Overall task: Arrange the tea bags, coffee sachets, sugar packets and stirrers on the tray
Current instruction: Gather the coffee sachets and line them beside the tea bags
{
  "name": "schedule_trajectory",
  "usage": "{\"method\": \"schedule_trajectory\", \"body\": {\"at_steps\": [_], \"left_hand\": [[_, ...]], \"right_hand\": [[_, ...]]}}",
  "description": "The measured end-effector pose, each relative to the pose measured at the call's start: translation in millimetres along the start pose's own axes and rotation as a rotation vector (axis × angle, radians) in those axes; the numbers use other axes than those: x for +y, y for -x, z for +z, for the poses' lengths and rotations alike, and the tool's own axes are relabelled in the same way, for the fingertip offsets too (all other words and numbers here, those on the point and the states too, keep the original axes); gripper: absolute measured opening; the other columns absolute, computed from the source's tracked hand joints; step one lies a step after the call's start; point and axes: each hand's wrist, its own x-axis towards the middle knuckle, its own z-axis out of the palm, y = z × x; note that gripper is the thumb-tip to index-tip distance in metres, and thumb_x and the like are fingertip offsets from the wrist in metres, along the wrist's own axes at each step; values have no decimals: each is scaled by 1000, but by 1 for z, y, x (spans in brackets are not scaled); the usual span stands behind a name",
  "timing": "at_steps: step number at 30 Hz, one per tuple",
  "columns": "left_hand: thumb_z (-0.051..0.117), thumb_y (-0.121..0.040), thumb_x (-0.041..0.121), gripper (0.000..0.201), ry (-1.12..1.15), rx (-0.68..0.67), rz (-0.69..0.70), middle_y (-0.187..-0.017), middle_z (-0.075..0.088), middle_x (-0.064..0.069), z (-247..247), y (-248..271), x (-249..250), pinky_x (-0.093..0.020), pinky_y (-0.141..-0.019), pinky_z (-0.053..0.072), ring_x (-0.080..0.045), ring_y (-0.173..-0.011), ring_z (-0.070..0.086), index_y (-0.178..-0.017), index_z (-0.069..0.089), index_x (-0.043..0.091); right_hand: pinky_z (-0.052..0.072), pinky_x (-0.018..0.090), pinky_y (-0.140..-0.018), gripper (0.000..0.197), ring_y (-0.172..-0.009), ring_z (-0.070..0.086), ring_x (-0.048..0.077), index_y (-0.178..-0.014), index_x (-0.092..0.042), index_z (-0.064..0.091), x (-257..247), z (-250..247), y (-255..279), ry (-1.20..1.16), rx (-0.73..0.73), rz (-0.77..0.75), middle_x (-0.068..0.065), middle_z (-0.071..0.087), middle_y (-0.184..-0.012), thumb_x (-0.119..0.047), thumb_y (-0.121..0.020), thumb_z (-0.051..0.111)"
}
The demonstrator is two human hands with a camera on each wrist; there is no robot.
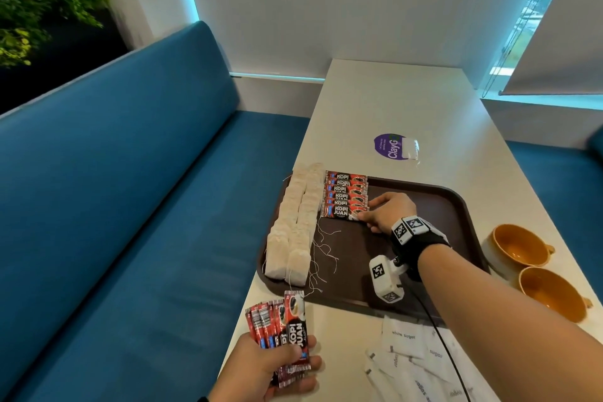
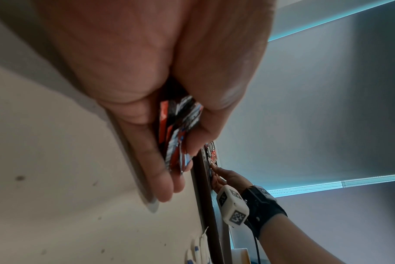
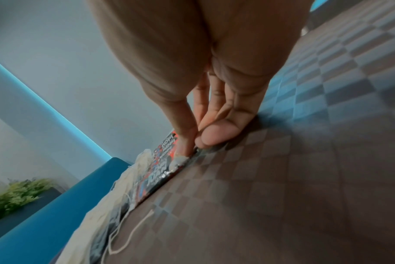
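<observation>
a: right hand point(image 1: 388, 210) pose?
b: arm reaches across the brown tray point(image 1: 453, 206), palm down, wrist low. thumb and forefinger pinch the right end of the nearest coffee sachet point(image 1: 339, 213); other fingers point(image 3: 216, 132) curled under, knuckles on the tray floor.
a: where's that sachet?
b: front of a stacked row of coffee sachets point(image 1: 346, 188) running away from the fingertips, all on the tray. it lies flat, touching the one behind it.
a: left hand point(image 1: 267, 369)?
b: off the tray, over the near table point(image 1: 391, 101) edge, palm up. fingers and thumb wrapped round a fanned bunch of sachets point(image 1: 284, 330), tops pointing toward the tray.
a: tea bags point(image 1: 295, 225)?
b: two columns on the tray, just left of the right fingertips' sachet row, strings trailing toward the tray middle.
a: sugar?
b: sugar packets point(image 1: 411, 356) loose on the table, right of the left hand, outside the tray's near rim.
a: anything else?
b: two orange cups point(image 1: 535, 271) on the table right of the tray, beyond the right forearm. stirrers: can't pick them out.
</observation>
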Motion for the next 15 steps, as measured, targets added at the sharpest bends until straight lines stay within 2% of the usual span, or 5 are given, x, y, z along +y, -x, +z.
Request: {"method": "schedule_trajectory", "body": {"at_steps": [2, 5, 8, 12, 15], "left_hand": [[61, -87, -22, 29, 0, 8, 2, -109, 70, -35, 0, 0, 0, -66, -86, 56, -55, -96, 70, -115, 65, -16], [63, -85, -22, 29, -6, 27, 16, -107, 70, -36, -1, -2, -2, -62, -77, 59, -55, -94, 70, -114, 64, -17], [68, -83, -19, 31, -26, 51, 53, -106, 71, -35, 0, -1, -3, -64, -83, 55, -55, -95, 70, -113, 65, -17], [68, -85, -15, 29, -76, 93, 126, -105, 75, -27, 4, 7, -5, -64, -85, 57, -51, -95, 72, -113, 66, -8], [67, -86, -15, 29, -89, 119, 188, -104, 74, -30, 8, 17, -5, -61, -87, 58, -54, -96, 70, -114, 64, -8]], "right_hand": [[58, 27, -52, 37, -61, 69, 18, -95, -11, 66, -1, 0, 1, -14, 14, 18, 11, 75, -83, -9, -69, 93], [62, 31, -59, 42, -64, 72, 20, -99, -13, 61, -1, -3, 5, -51, 21, 28, 12, 75, -83, -15, -72, 93], [64, 34, -64, 39, -67, 73, 20, -100, -14, 59, 0, -10, 16, -90, 22, 9, 12, 75, -84, -23, -77, 90], [59, 31, -56, 22, -59, 66, 18, -96, -12, 64, -3, -25, 53, -133, -10, -131, 9, 72, -86, -21, -85, 82], [53, 26, -49, 11, -55, 61, 15, -93, -9, 66, -4, -34, 98, -192, -84, -238, 8, 67, -82, -13, -89, 76]]}}
